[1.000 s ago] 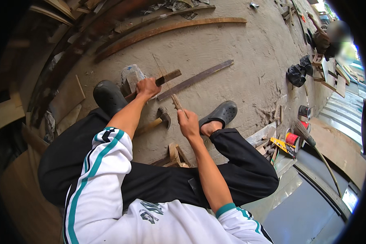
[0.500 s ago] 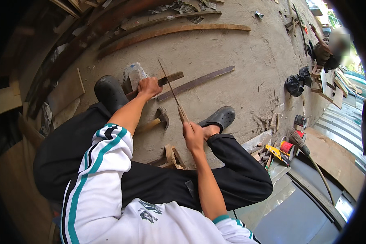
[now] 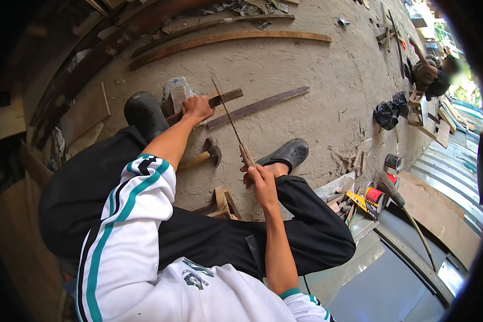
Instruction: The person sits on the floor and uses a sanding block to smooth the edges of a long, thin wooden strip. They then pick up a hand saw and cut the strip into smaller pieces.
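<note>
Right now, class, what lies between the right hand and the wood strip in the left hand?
The head view shows the saw's blade spanning that stretch, with a loose wood strip on the ground beneath it.

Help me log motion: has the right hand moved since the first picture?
Yes: the right hand has moved down and rightward in the view, away from the unmoved hammer.
</note>
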Available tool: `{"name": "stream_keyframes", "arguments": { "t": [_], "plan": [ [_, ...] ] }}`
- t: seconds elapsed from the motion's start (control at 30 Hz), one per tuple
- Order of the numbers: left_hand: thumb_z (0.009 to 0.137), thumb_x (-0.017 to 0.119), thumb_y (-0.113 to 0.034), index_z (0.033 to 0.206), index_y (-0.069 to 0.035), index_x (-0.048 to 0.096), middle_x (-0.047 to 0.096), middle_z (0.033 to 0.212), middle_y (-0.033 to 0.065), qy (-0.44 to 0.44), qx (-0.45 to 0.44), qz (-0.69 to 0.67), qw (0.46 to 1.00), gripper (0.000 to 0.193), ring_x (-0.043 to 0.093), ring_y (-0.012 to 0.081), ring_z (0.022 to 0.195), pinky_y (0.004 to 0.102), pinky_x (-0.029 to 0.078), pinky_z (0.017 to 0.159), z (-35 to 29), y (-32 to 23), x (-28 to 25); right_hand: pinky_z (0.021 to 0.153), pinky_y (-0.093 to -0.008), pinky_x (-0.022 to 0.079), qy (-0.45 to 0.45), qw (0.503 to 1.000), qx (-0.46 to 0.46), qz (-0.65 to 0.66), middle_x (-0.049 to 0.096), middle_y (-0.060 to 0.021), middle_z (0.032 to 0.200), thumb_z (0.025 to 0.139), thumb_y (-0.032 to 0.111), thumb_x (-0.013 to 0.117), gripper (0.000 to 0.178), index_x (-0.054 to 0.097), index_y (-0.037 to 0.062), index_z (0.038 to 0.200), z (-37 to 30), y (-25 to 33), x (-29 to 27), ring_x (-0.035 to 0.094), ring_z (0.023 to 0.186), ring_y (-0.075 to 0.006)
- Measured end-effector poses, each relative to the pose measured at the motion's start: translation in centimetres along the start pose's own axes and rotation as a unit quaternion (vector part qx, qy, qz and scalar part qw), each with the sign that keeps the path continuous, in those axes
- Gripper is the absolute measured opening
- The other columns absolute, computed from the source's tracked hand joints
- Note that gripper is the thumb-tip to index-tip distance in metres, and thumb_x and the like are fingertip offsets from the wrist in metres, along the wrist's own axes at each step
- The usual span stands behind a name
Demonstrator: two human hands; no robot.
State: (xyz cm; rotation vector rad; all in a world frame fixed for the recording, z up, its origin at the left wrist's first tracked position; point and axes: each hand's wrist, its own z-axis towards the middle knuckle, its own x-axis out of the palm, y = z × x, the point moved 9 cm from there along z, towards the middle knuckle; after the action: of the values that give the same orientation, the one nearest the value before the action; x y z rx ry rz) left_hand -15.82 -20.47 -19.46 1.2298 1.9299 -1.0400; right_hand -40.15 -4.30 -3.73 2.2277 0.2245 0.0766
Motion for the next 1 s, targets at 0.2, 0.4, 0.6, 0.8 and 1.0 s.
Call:
{"name": "stream_keyframes", "arguments": {
  "t": [0.2,0.4,0.6,0.8,1.0],
  "plan": [
    [0.073,0.071,-0.03,0.096,-0.004,0.074,0.071,0.093,0.0232,-0.011,0.018,-0.007,1.0,0.036,0.071,0.0389,0.091,0.0484,0.057,0.078,-0.2,-0.8,-0.3,0.053,-0.0283,0.037,-0.053,0.993,0.089,-0.059,0.052,-0.0018,0.057,0.099,0.035,0.051,0.046,0.064,-0.0031,0.077,-0.2,2.5,0.2,0.048,0.054,-0.0114],
    [0.074,0.07,-0.031,0.098,-0.004,0.073,0.072,0.094,0.0219,-0.013,0.013,-0.009,1.0,0.037,0.07,0.0392,0.093,0.0475,0.056,0.079,-0.5,-0.5,-0.7,0.049,-0.0306,0.035,-0.099,0.979,0.054,-0.171,0.052,-0.0033,0.054,0.1,0.04,0.048,0.057,0.057,-0.0015,0.062,-2.4,4.0,-1.5,0.047,0.048,-0.0133],
    [0.074,0.07,-0.031,0.099,-0.003,0.073,0.072,0.096,0.0206,0.027,0.007,-0.003,1.0,0.037,0.069,0.0398,0.095,0.0475,0.056,0.081,-0.8,-1.2,-0.2,0.058,-0.0405,0.04,-0.097,0.974,0.038,-0.2,0.049,-0.0154,0.055,0.099,0.045,0.044,0.061,0.056,-0.0061,0.069,7.5,3.2,2.6,0.05,0.053,-0.024],
    [0.076,0.069,-0.033,0.1,-0.004,0.072,0.071,0.095,0.0215,0.016,-0.016,-0.004,1.0,0.038,0.069,0.0399,0.094,0.0487,0.056,0.081,-0.4,0.4,-0.1,0.053,-0.0356,0.04,-0.078,0.985,0.031,-0.149,0.051,-0.008,0.052,0.098,0.039,0.054,0.055,0.057,-0.0057,0.065,-1.0,1.8,-0.8,0.049,0.052,-0.0141],
    [0.076,0.07,-0.036,0.096,-0.005,0.073,0.072,0.09,0.0197,0.015,0.015,0.004,1.0,0.037,0.071,0.0383,0.087,0.0471,0.057,0.077,-0.5,-1.8,-0.3,0.05,-0.0329,0.036,-0.067,0.981,0.006,-0.182,0.05,-0.0034,0.054,0.098,0.048,0.049,0.061,0.055,-0.0016,0.063,9.5,3.0,2.7,0.045,0.05,-0.0132]
  ]
}}
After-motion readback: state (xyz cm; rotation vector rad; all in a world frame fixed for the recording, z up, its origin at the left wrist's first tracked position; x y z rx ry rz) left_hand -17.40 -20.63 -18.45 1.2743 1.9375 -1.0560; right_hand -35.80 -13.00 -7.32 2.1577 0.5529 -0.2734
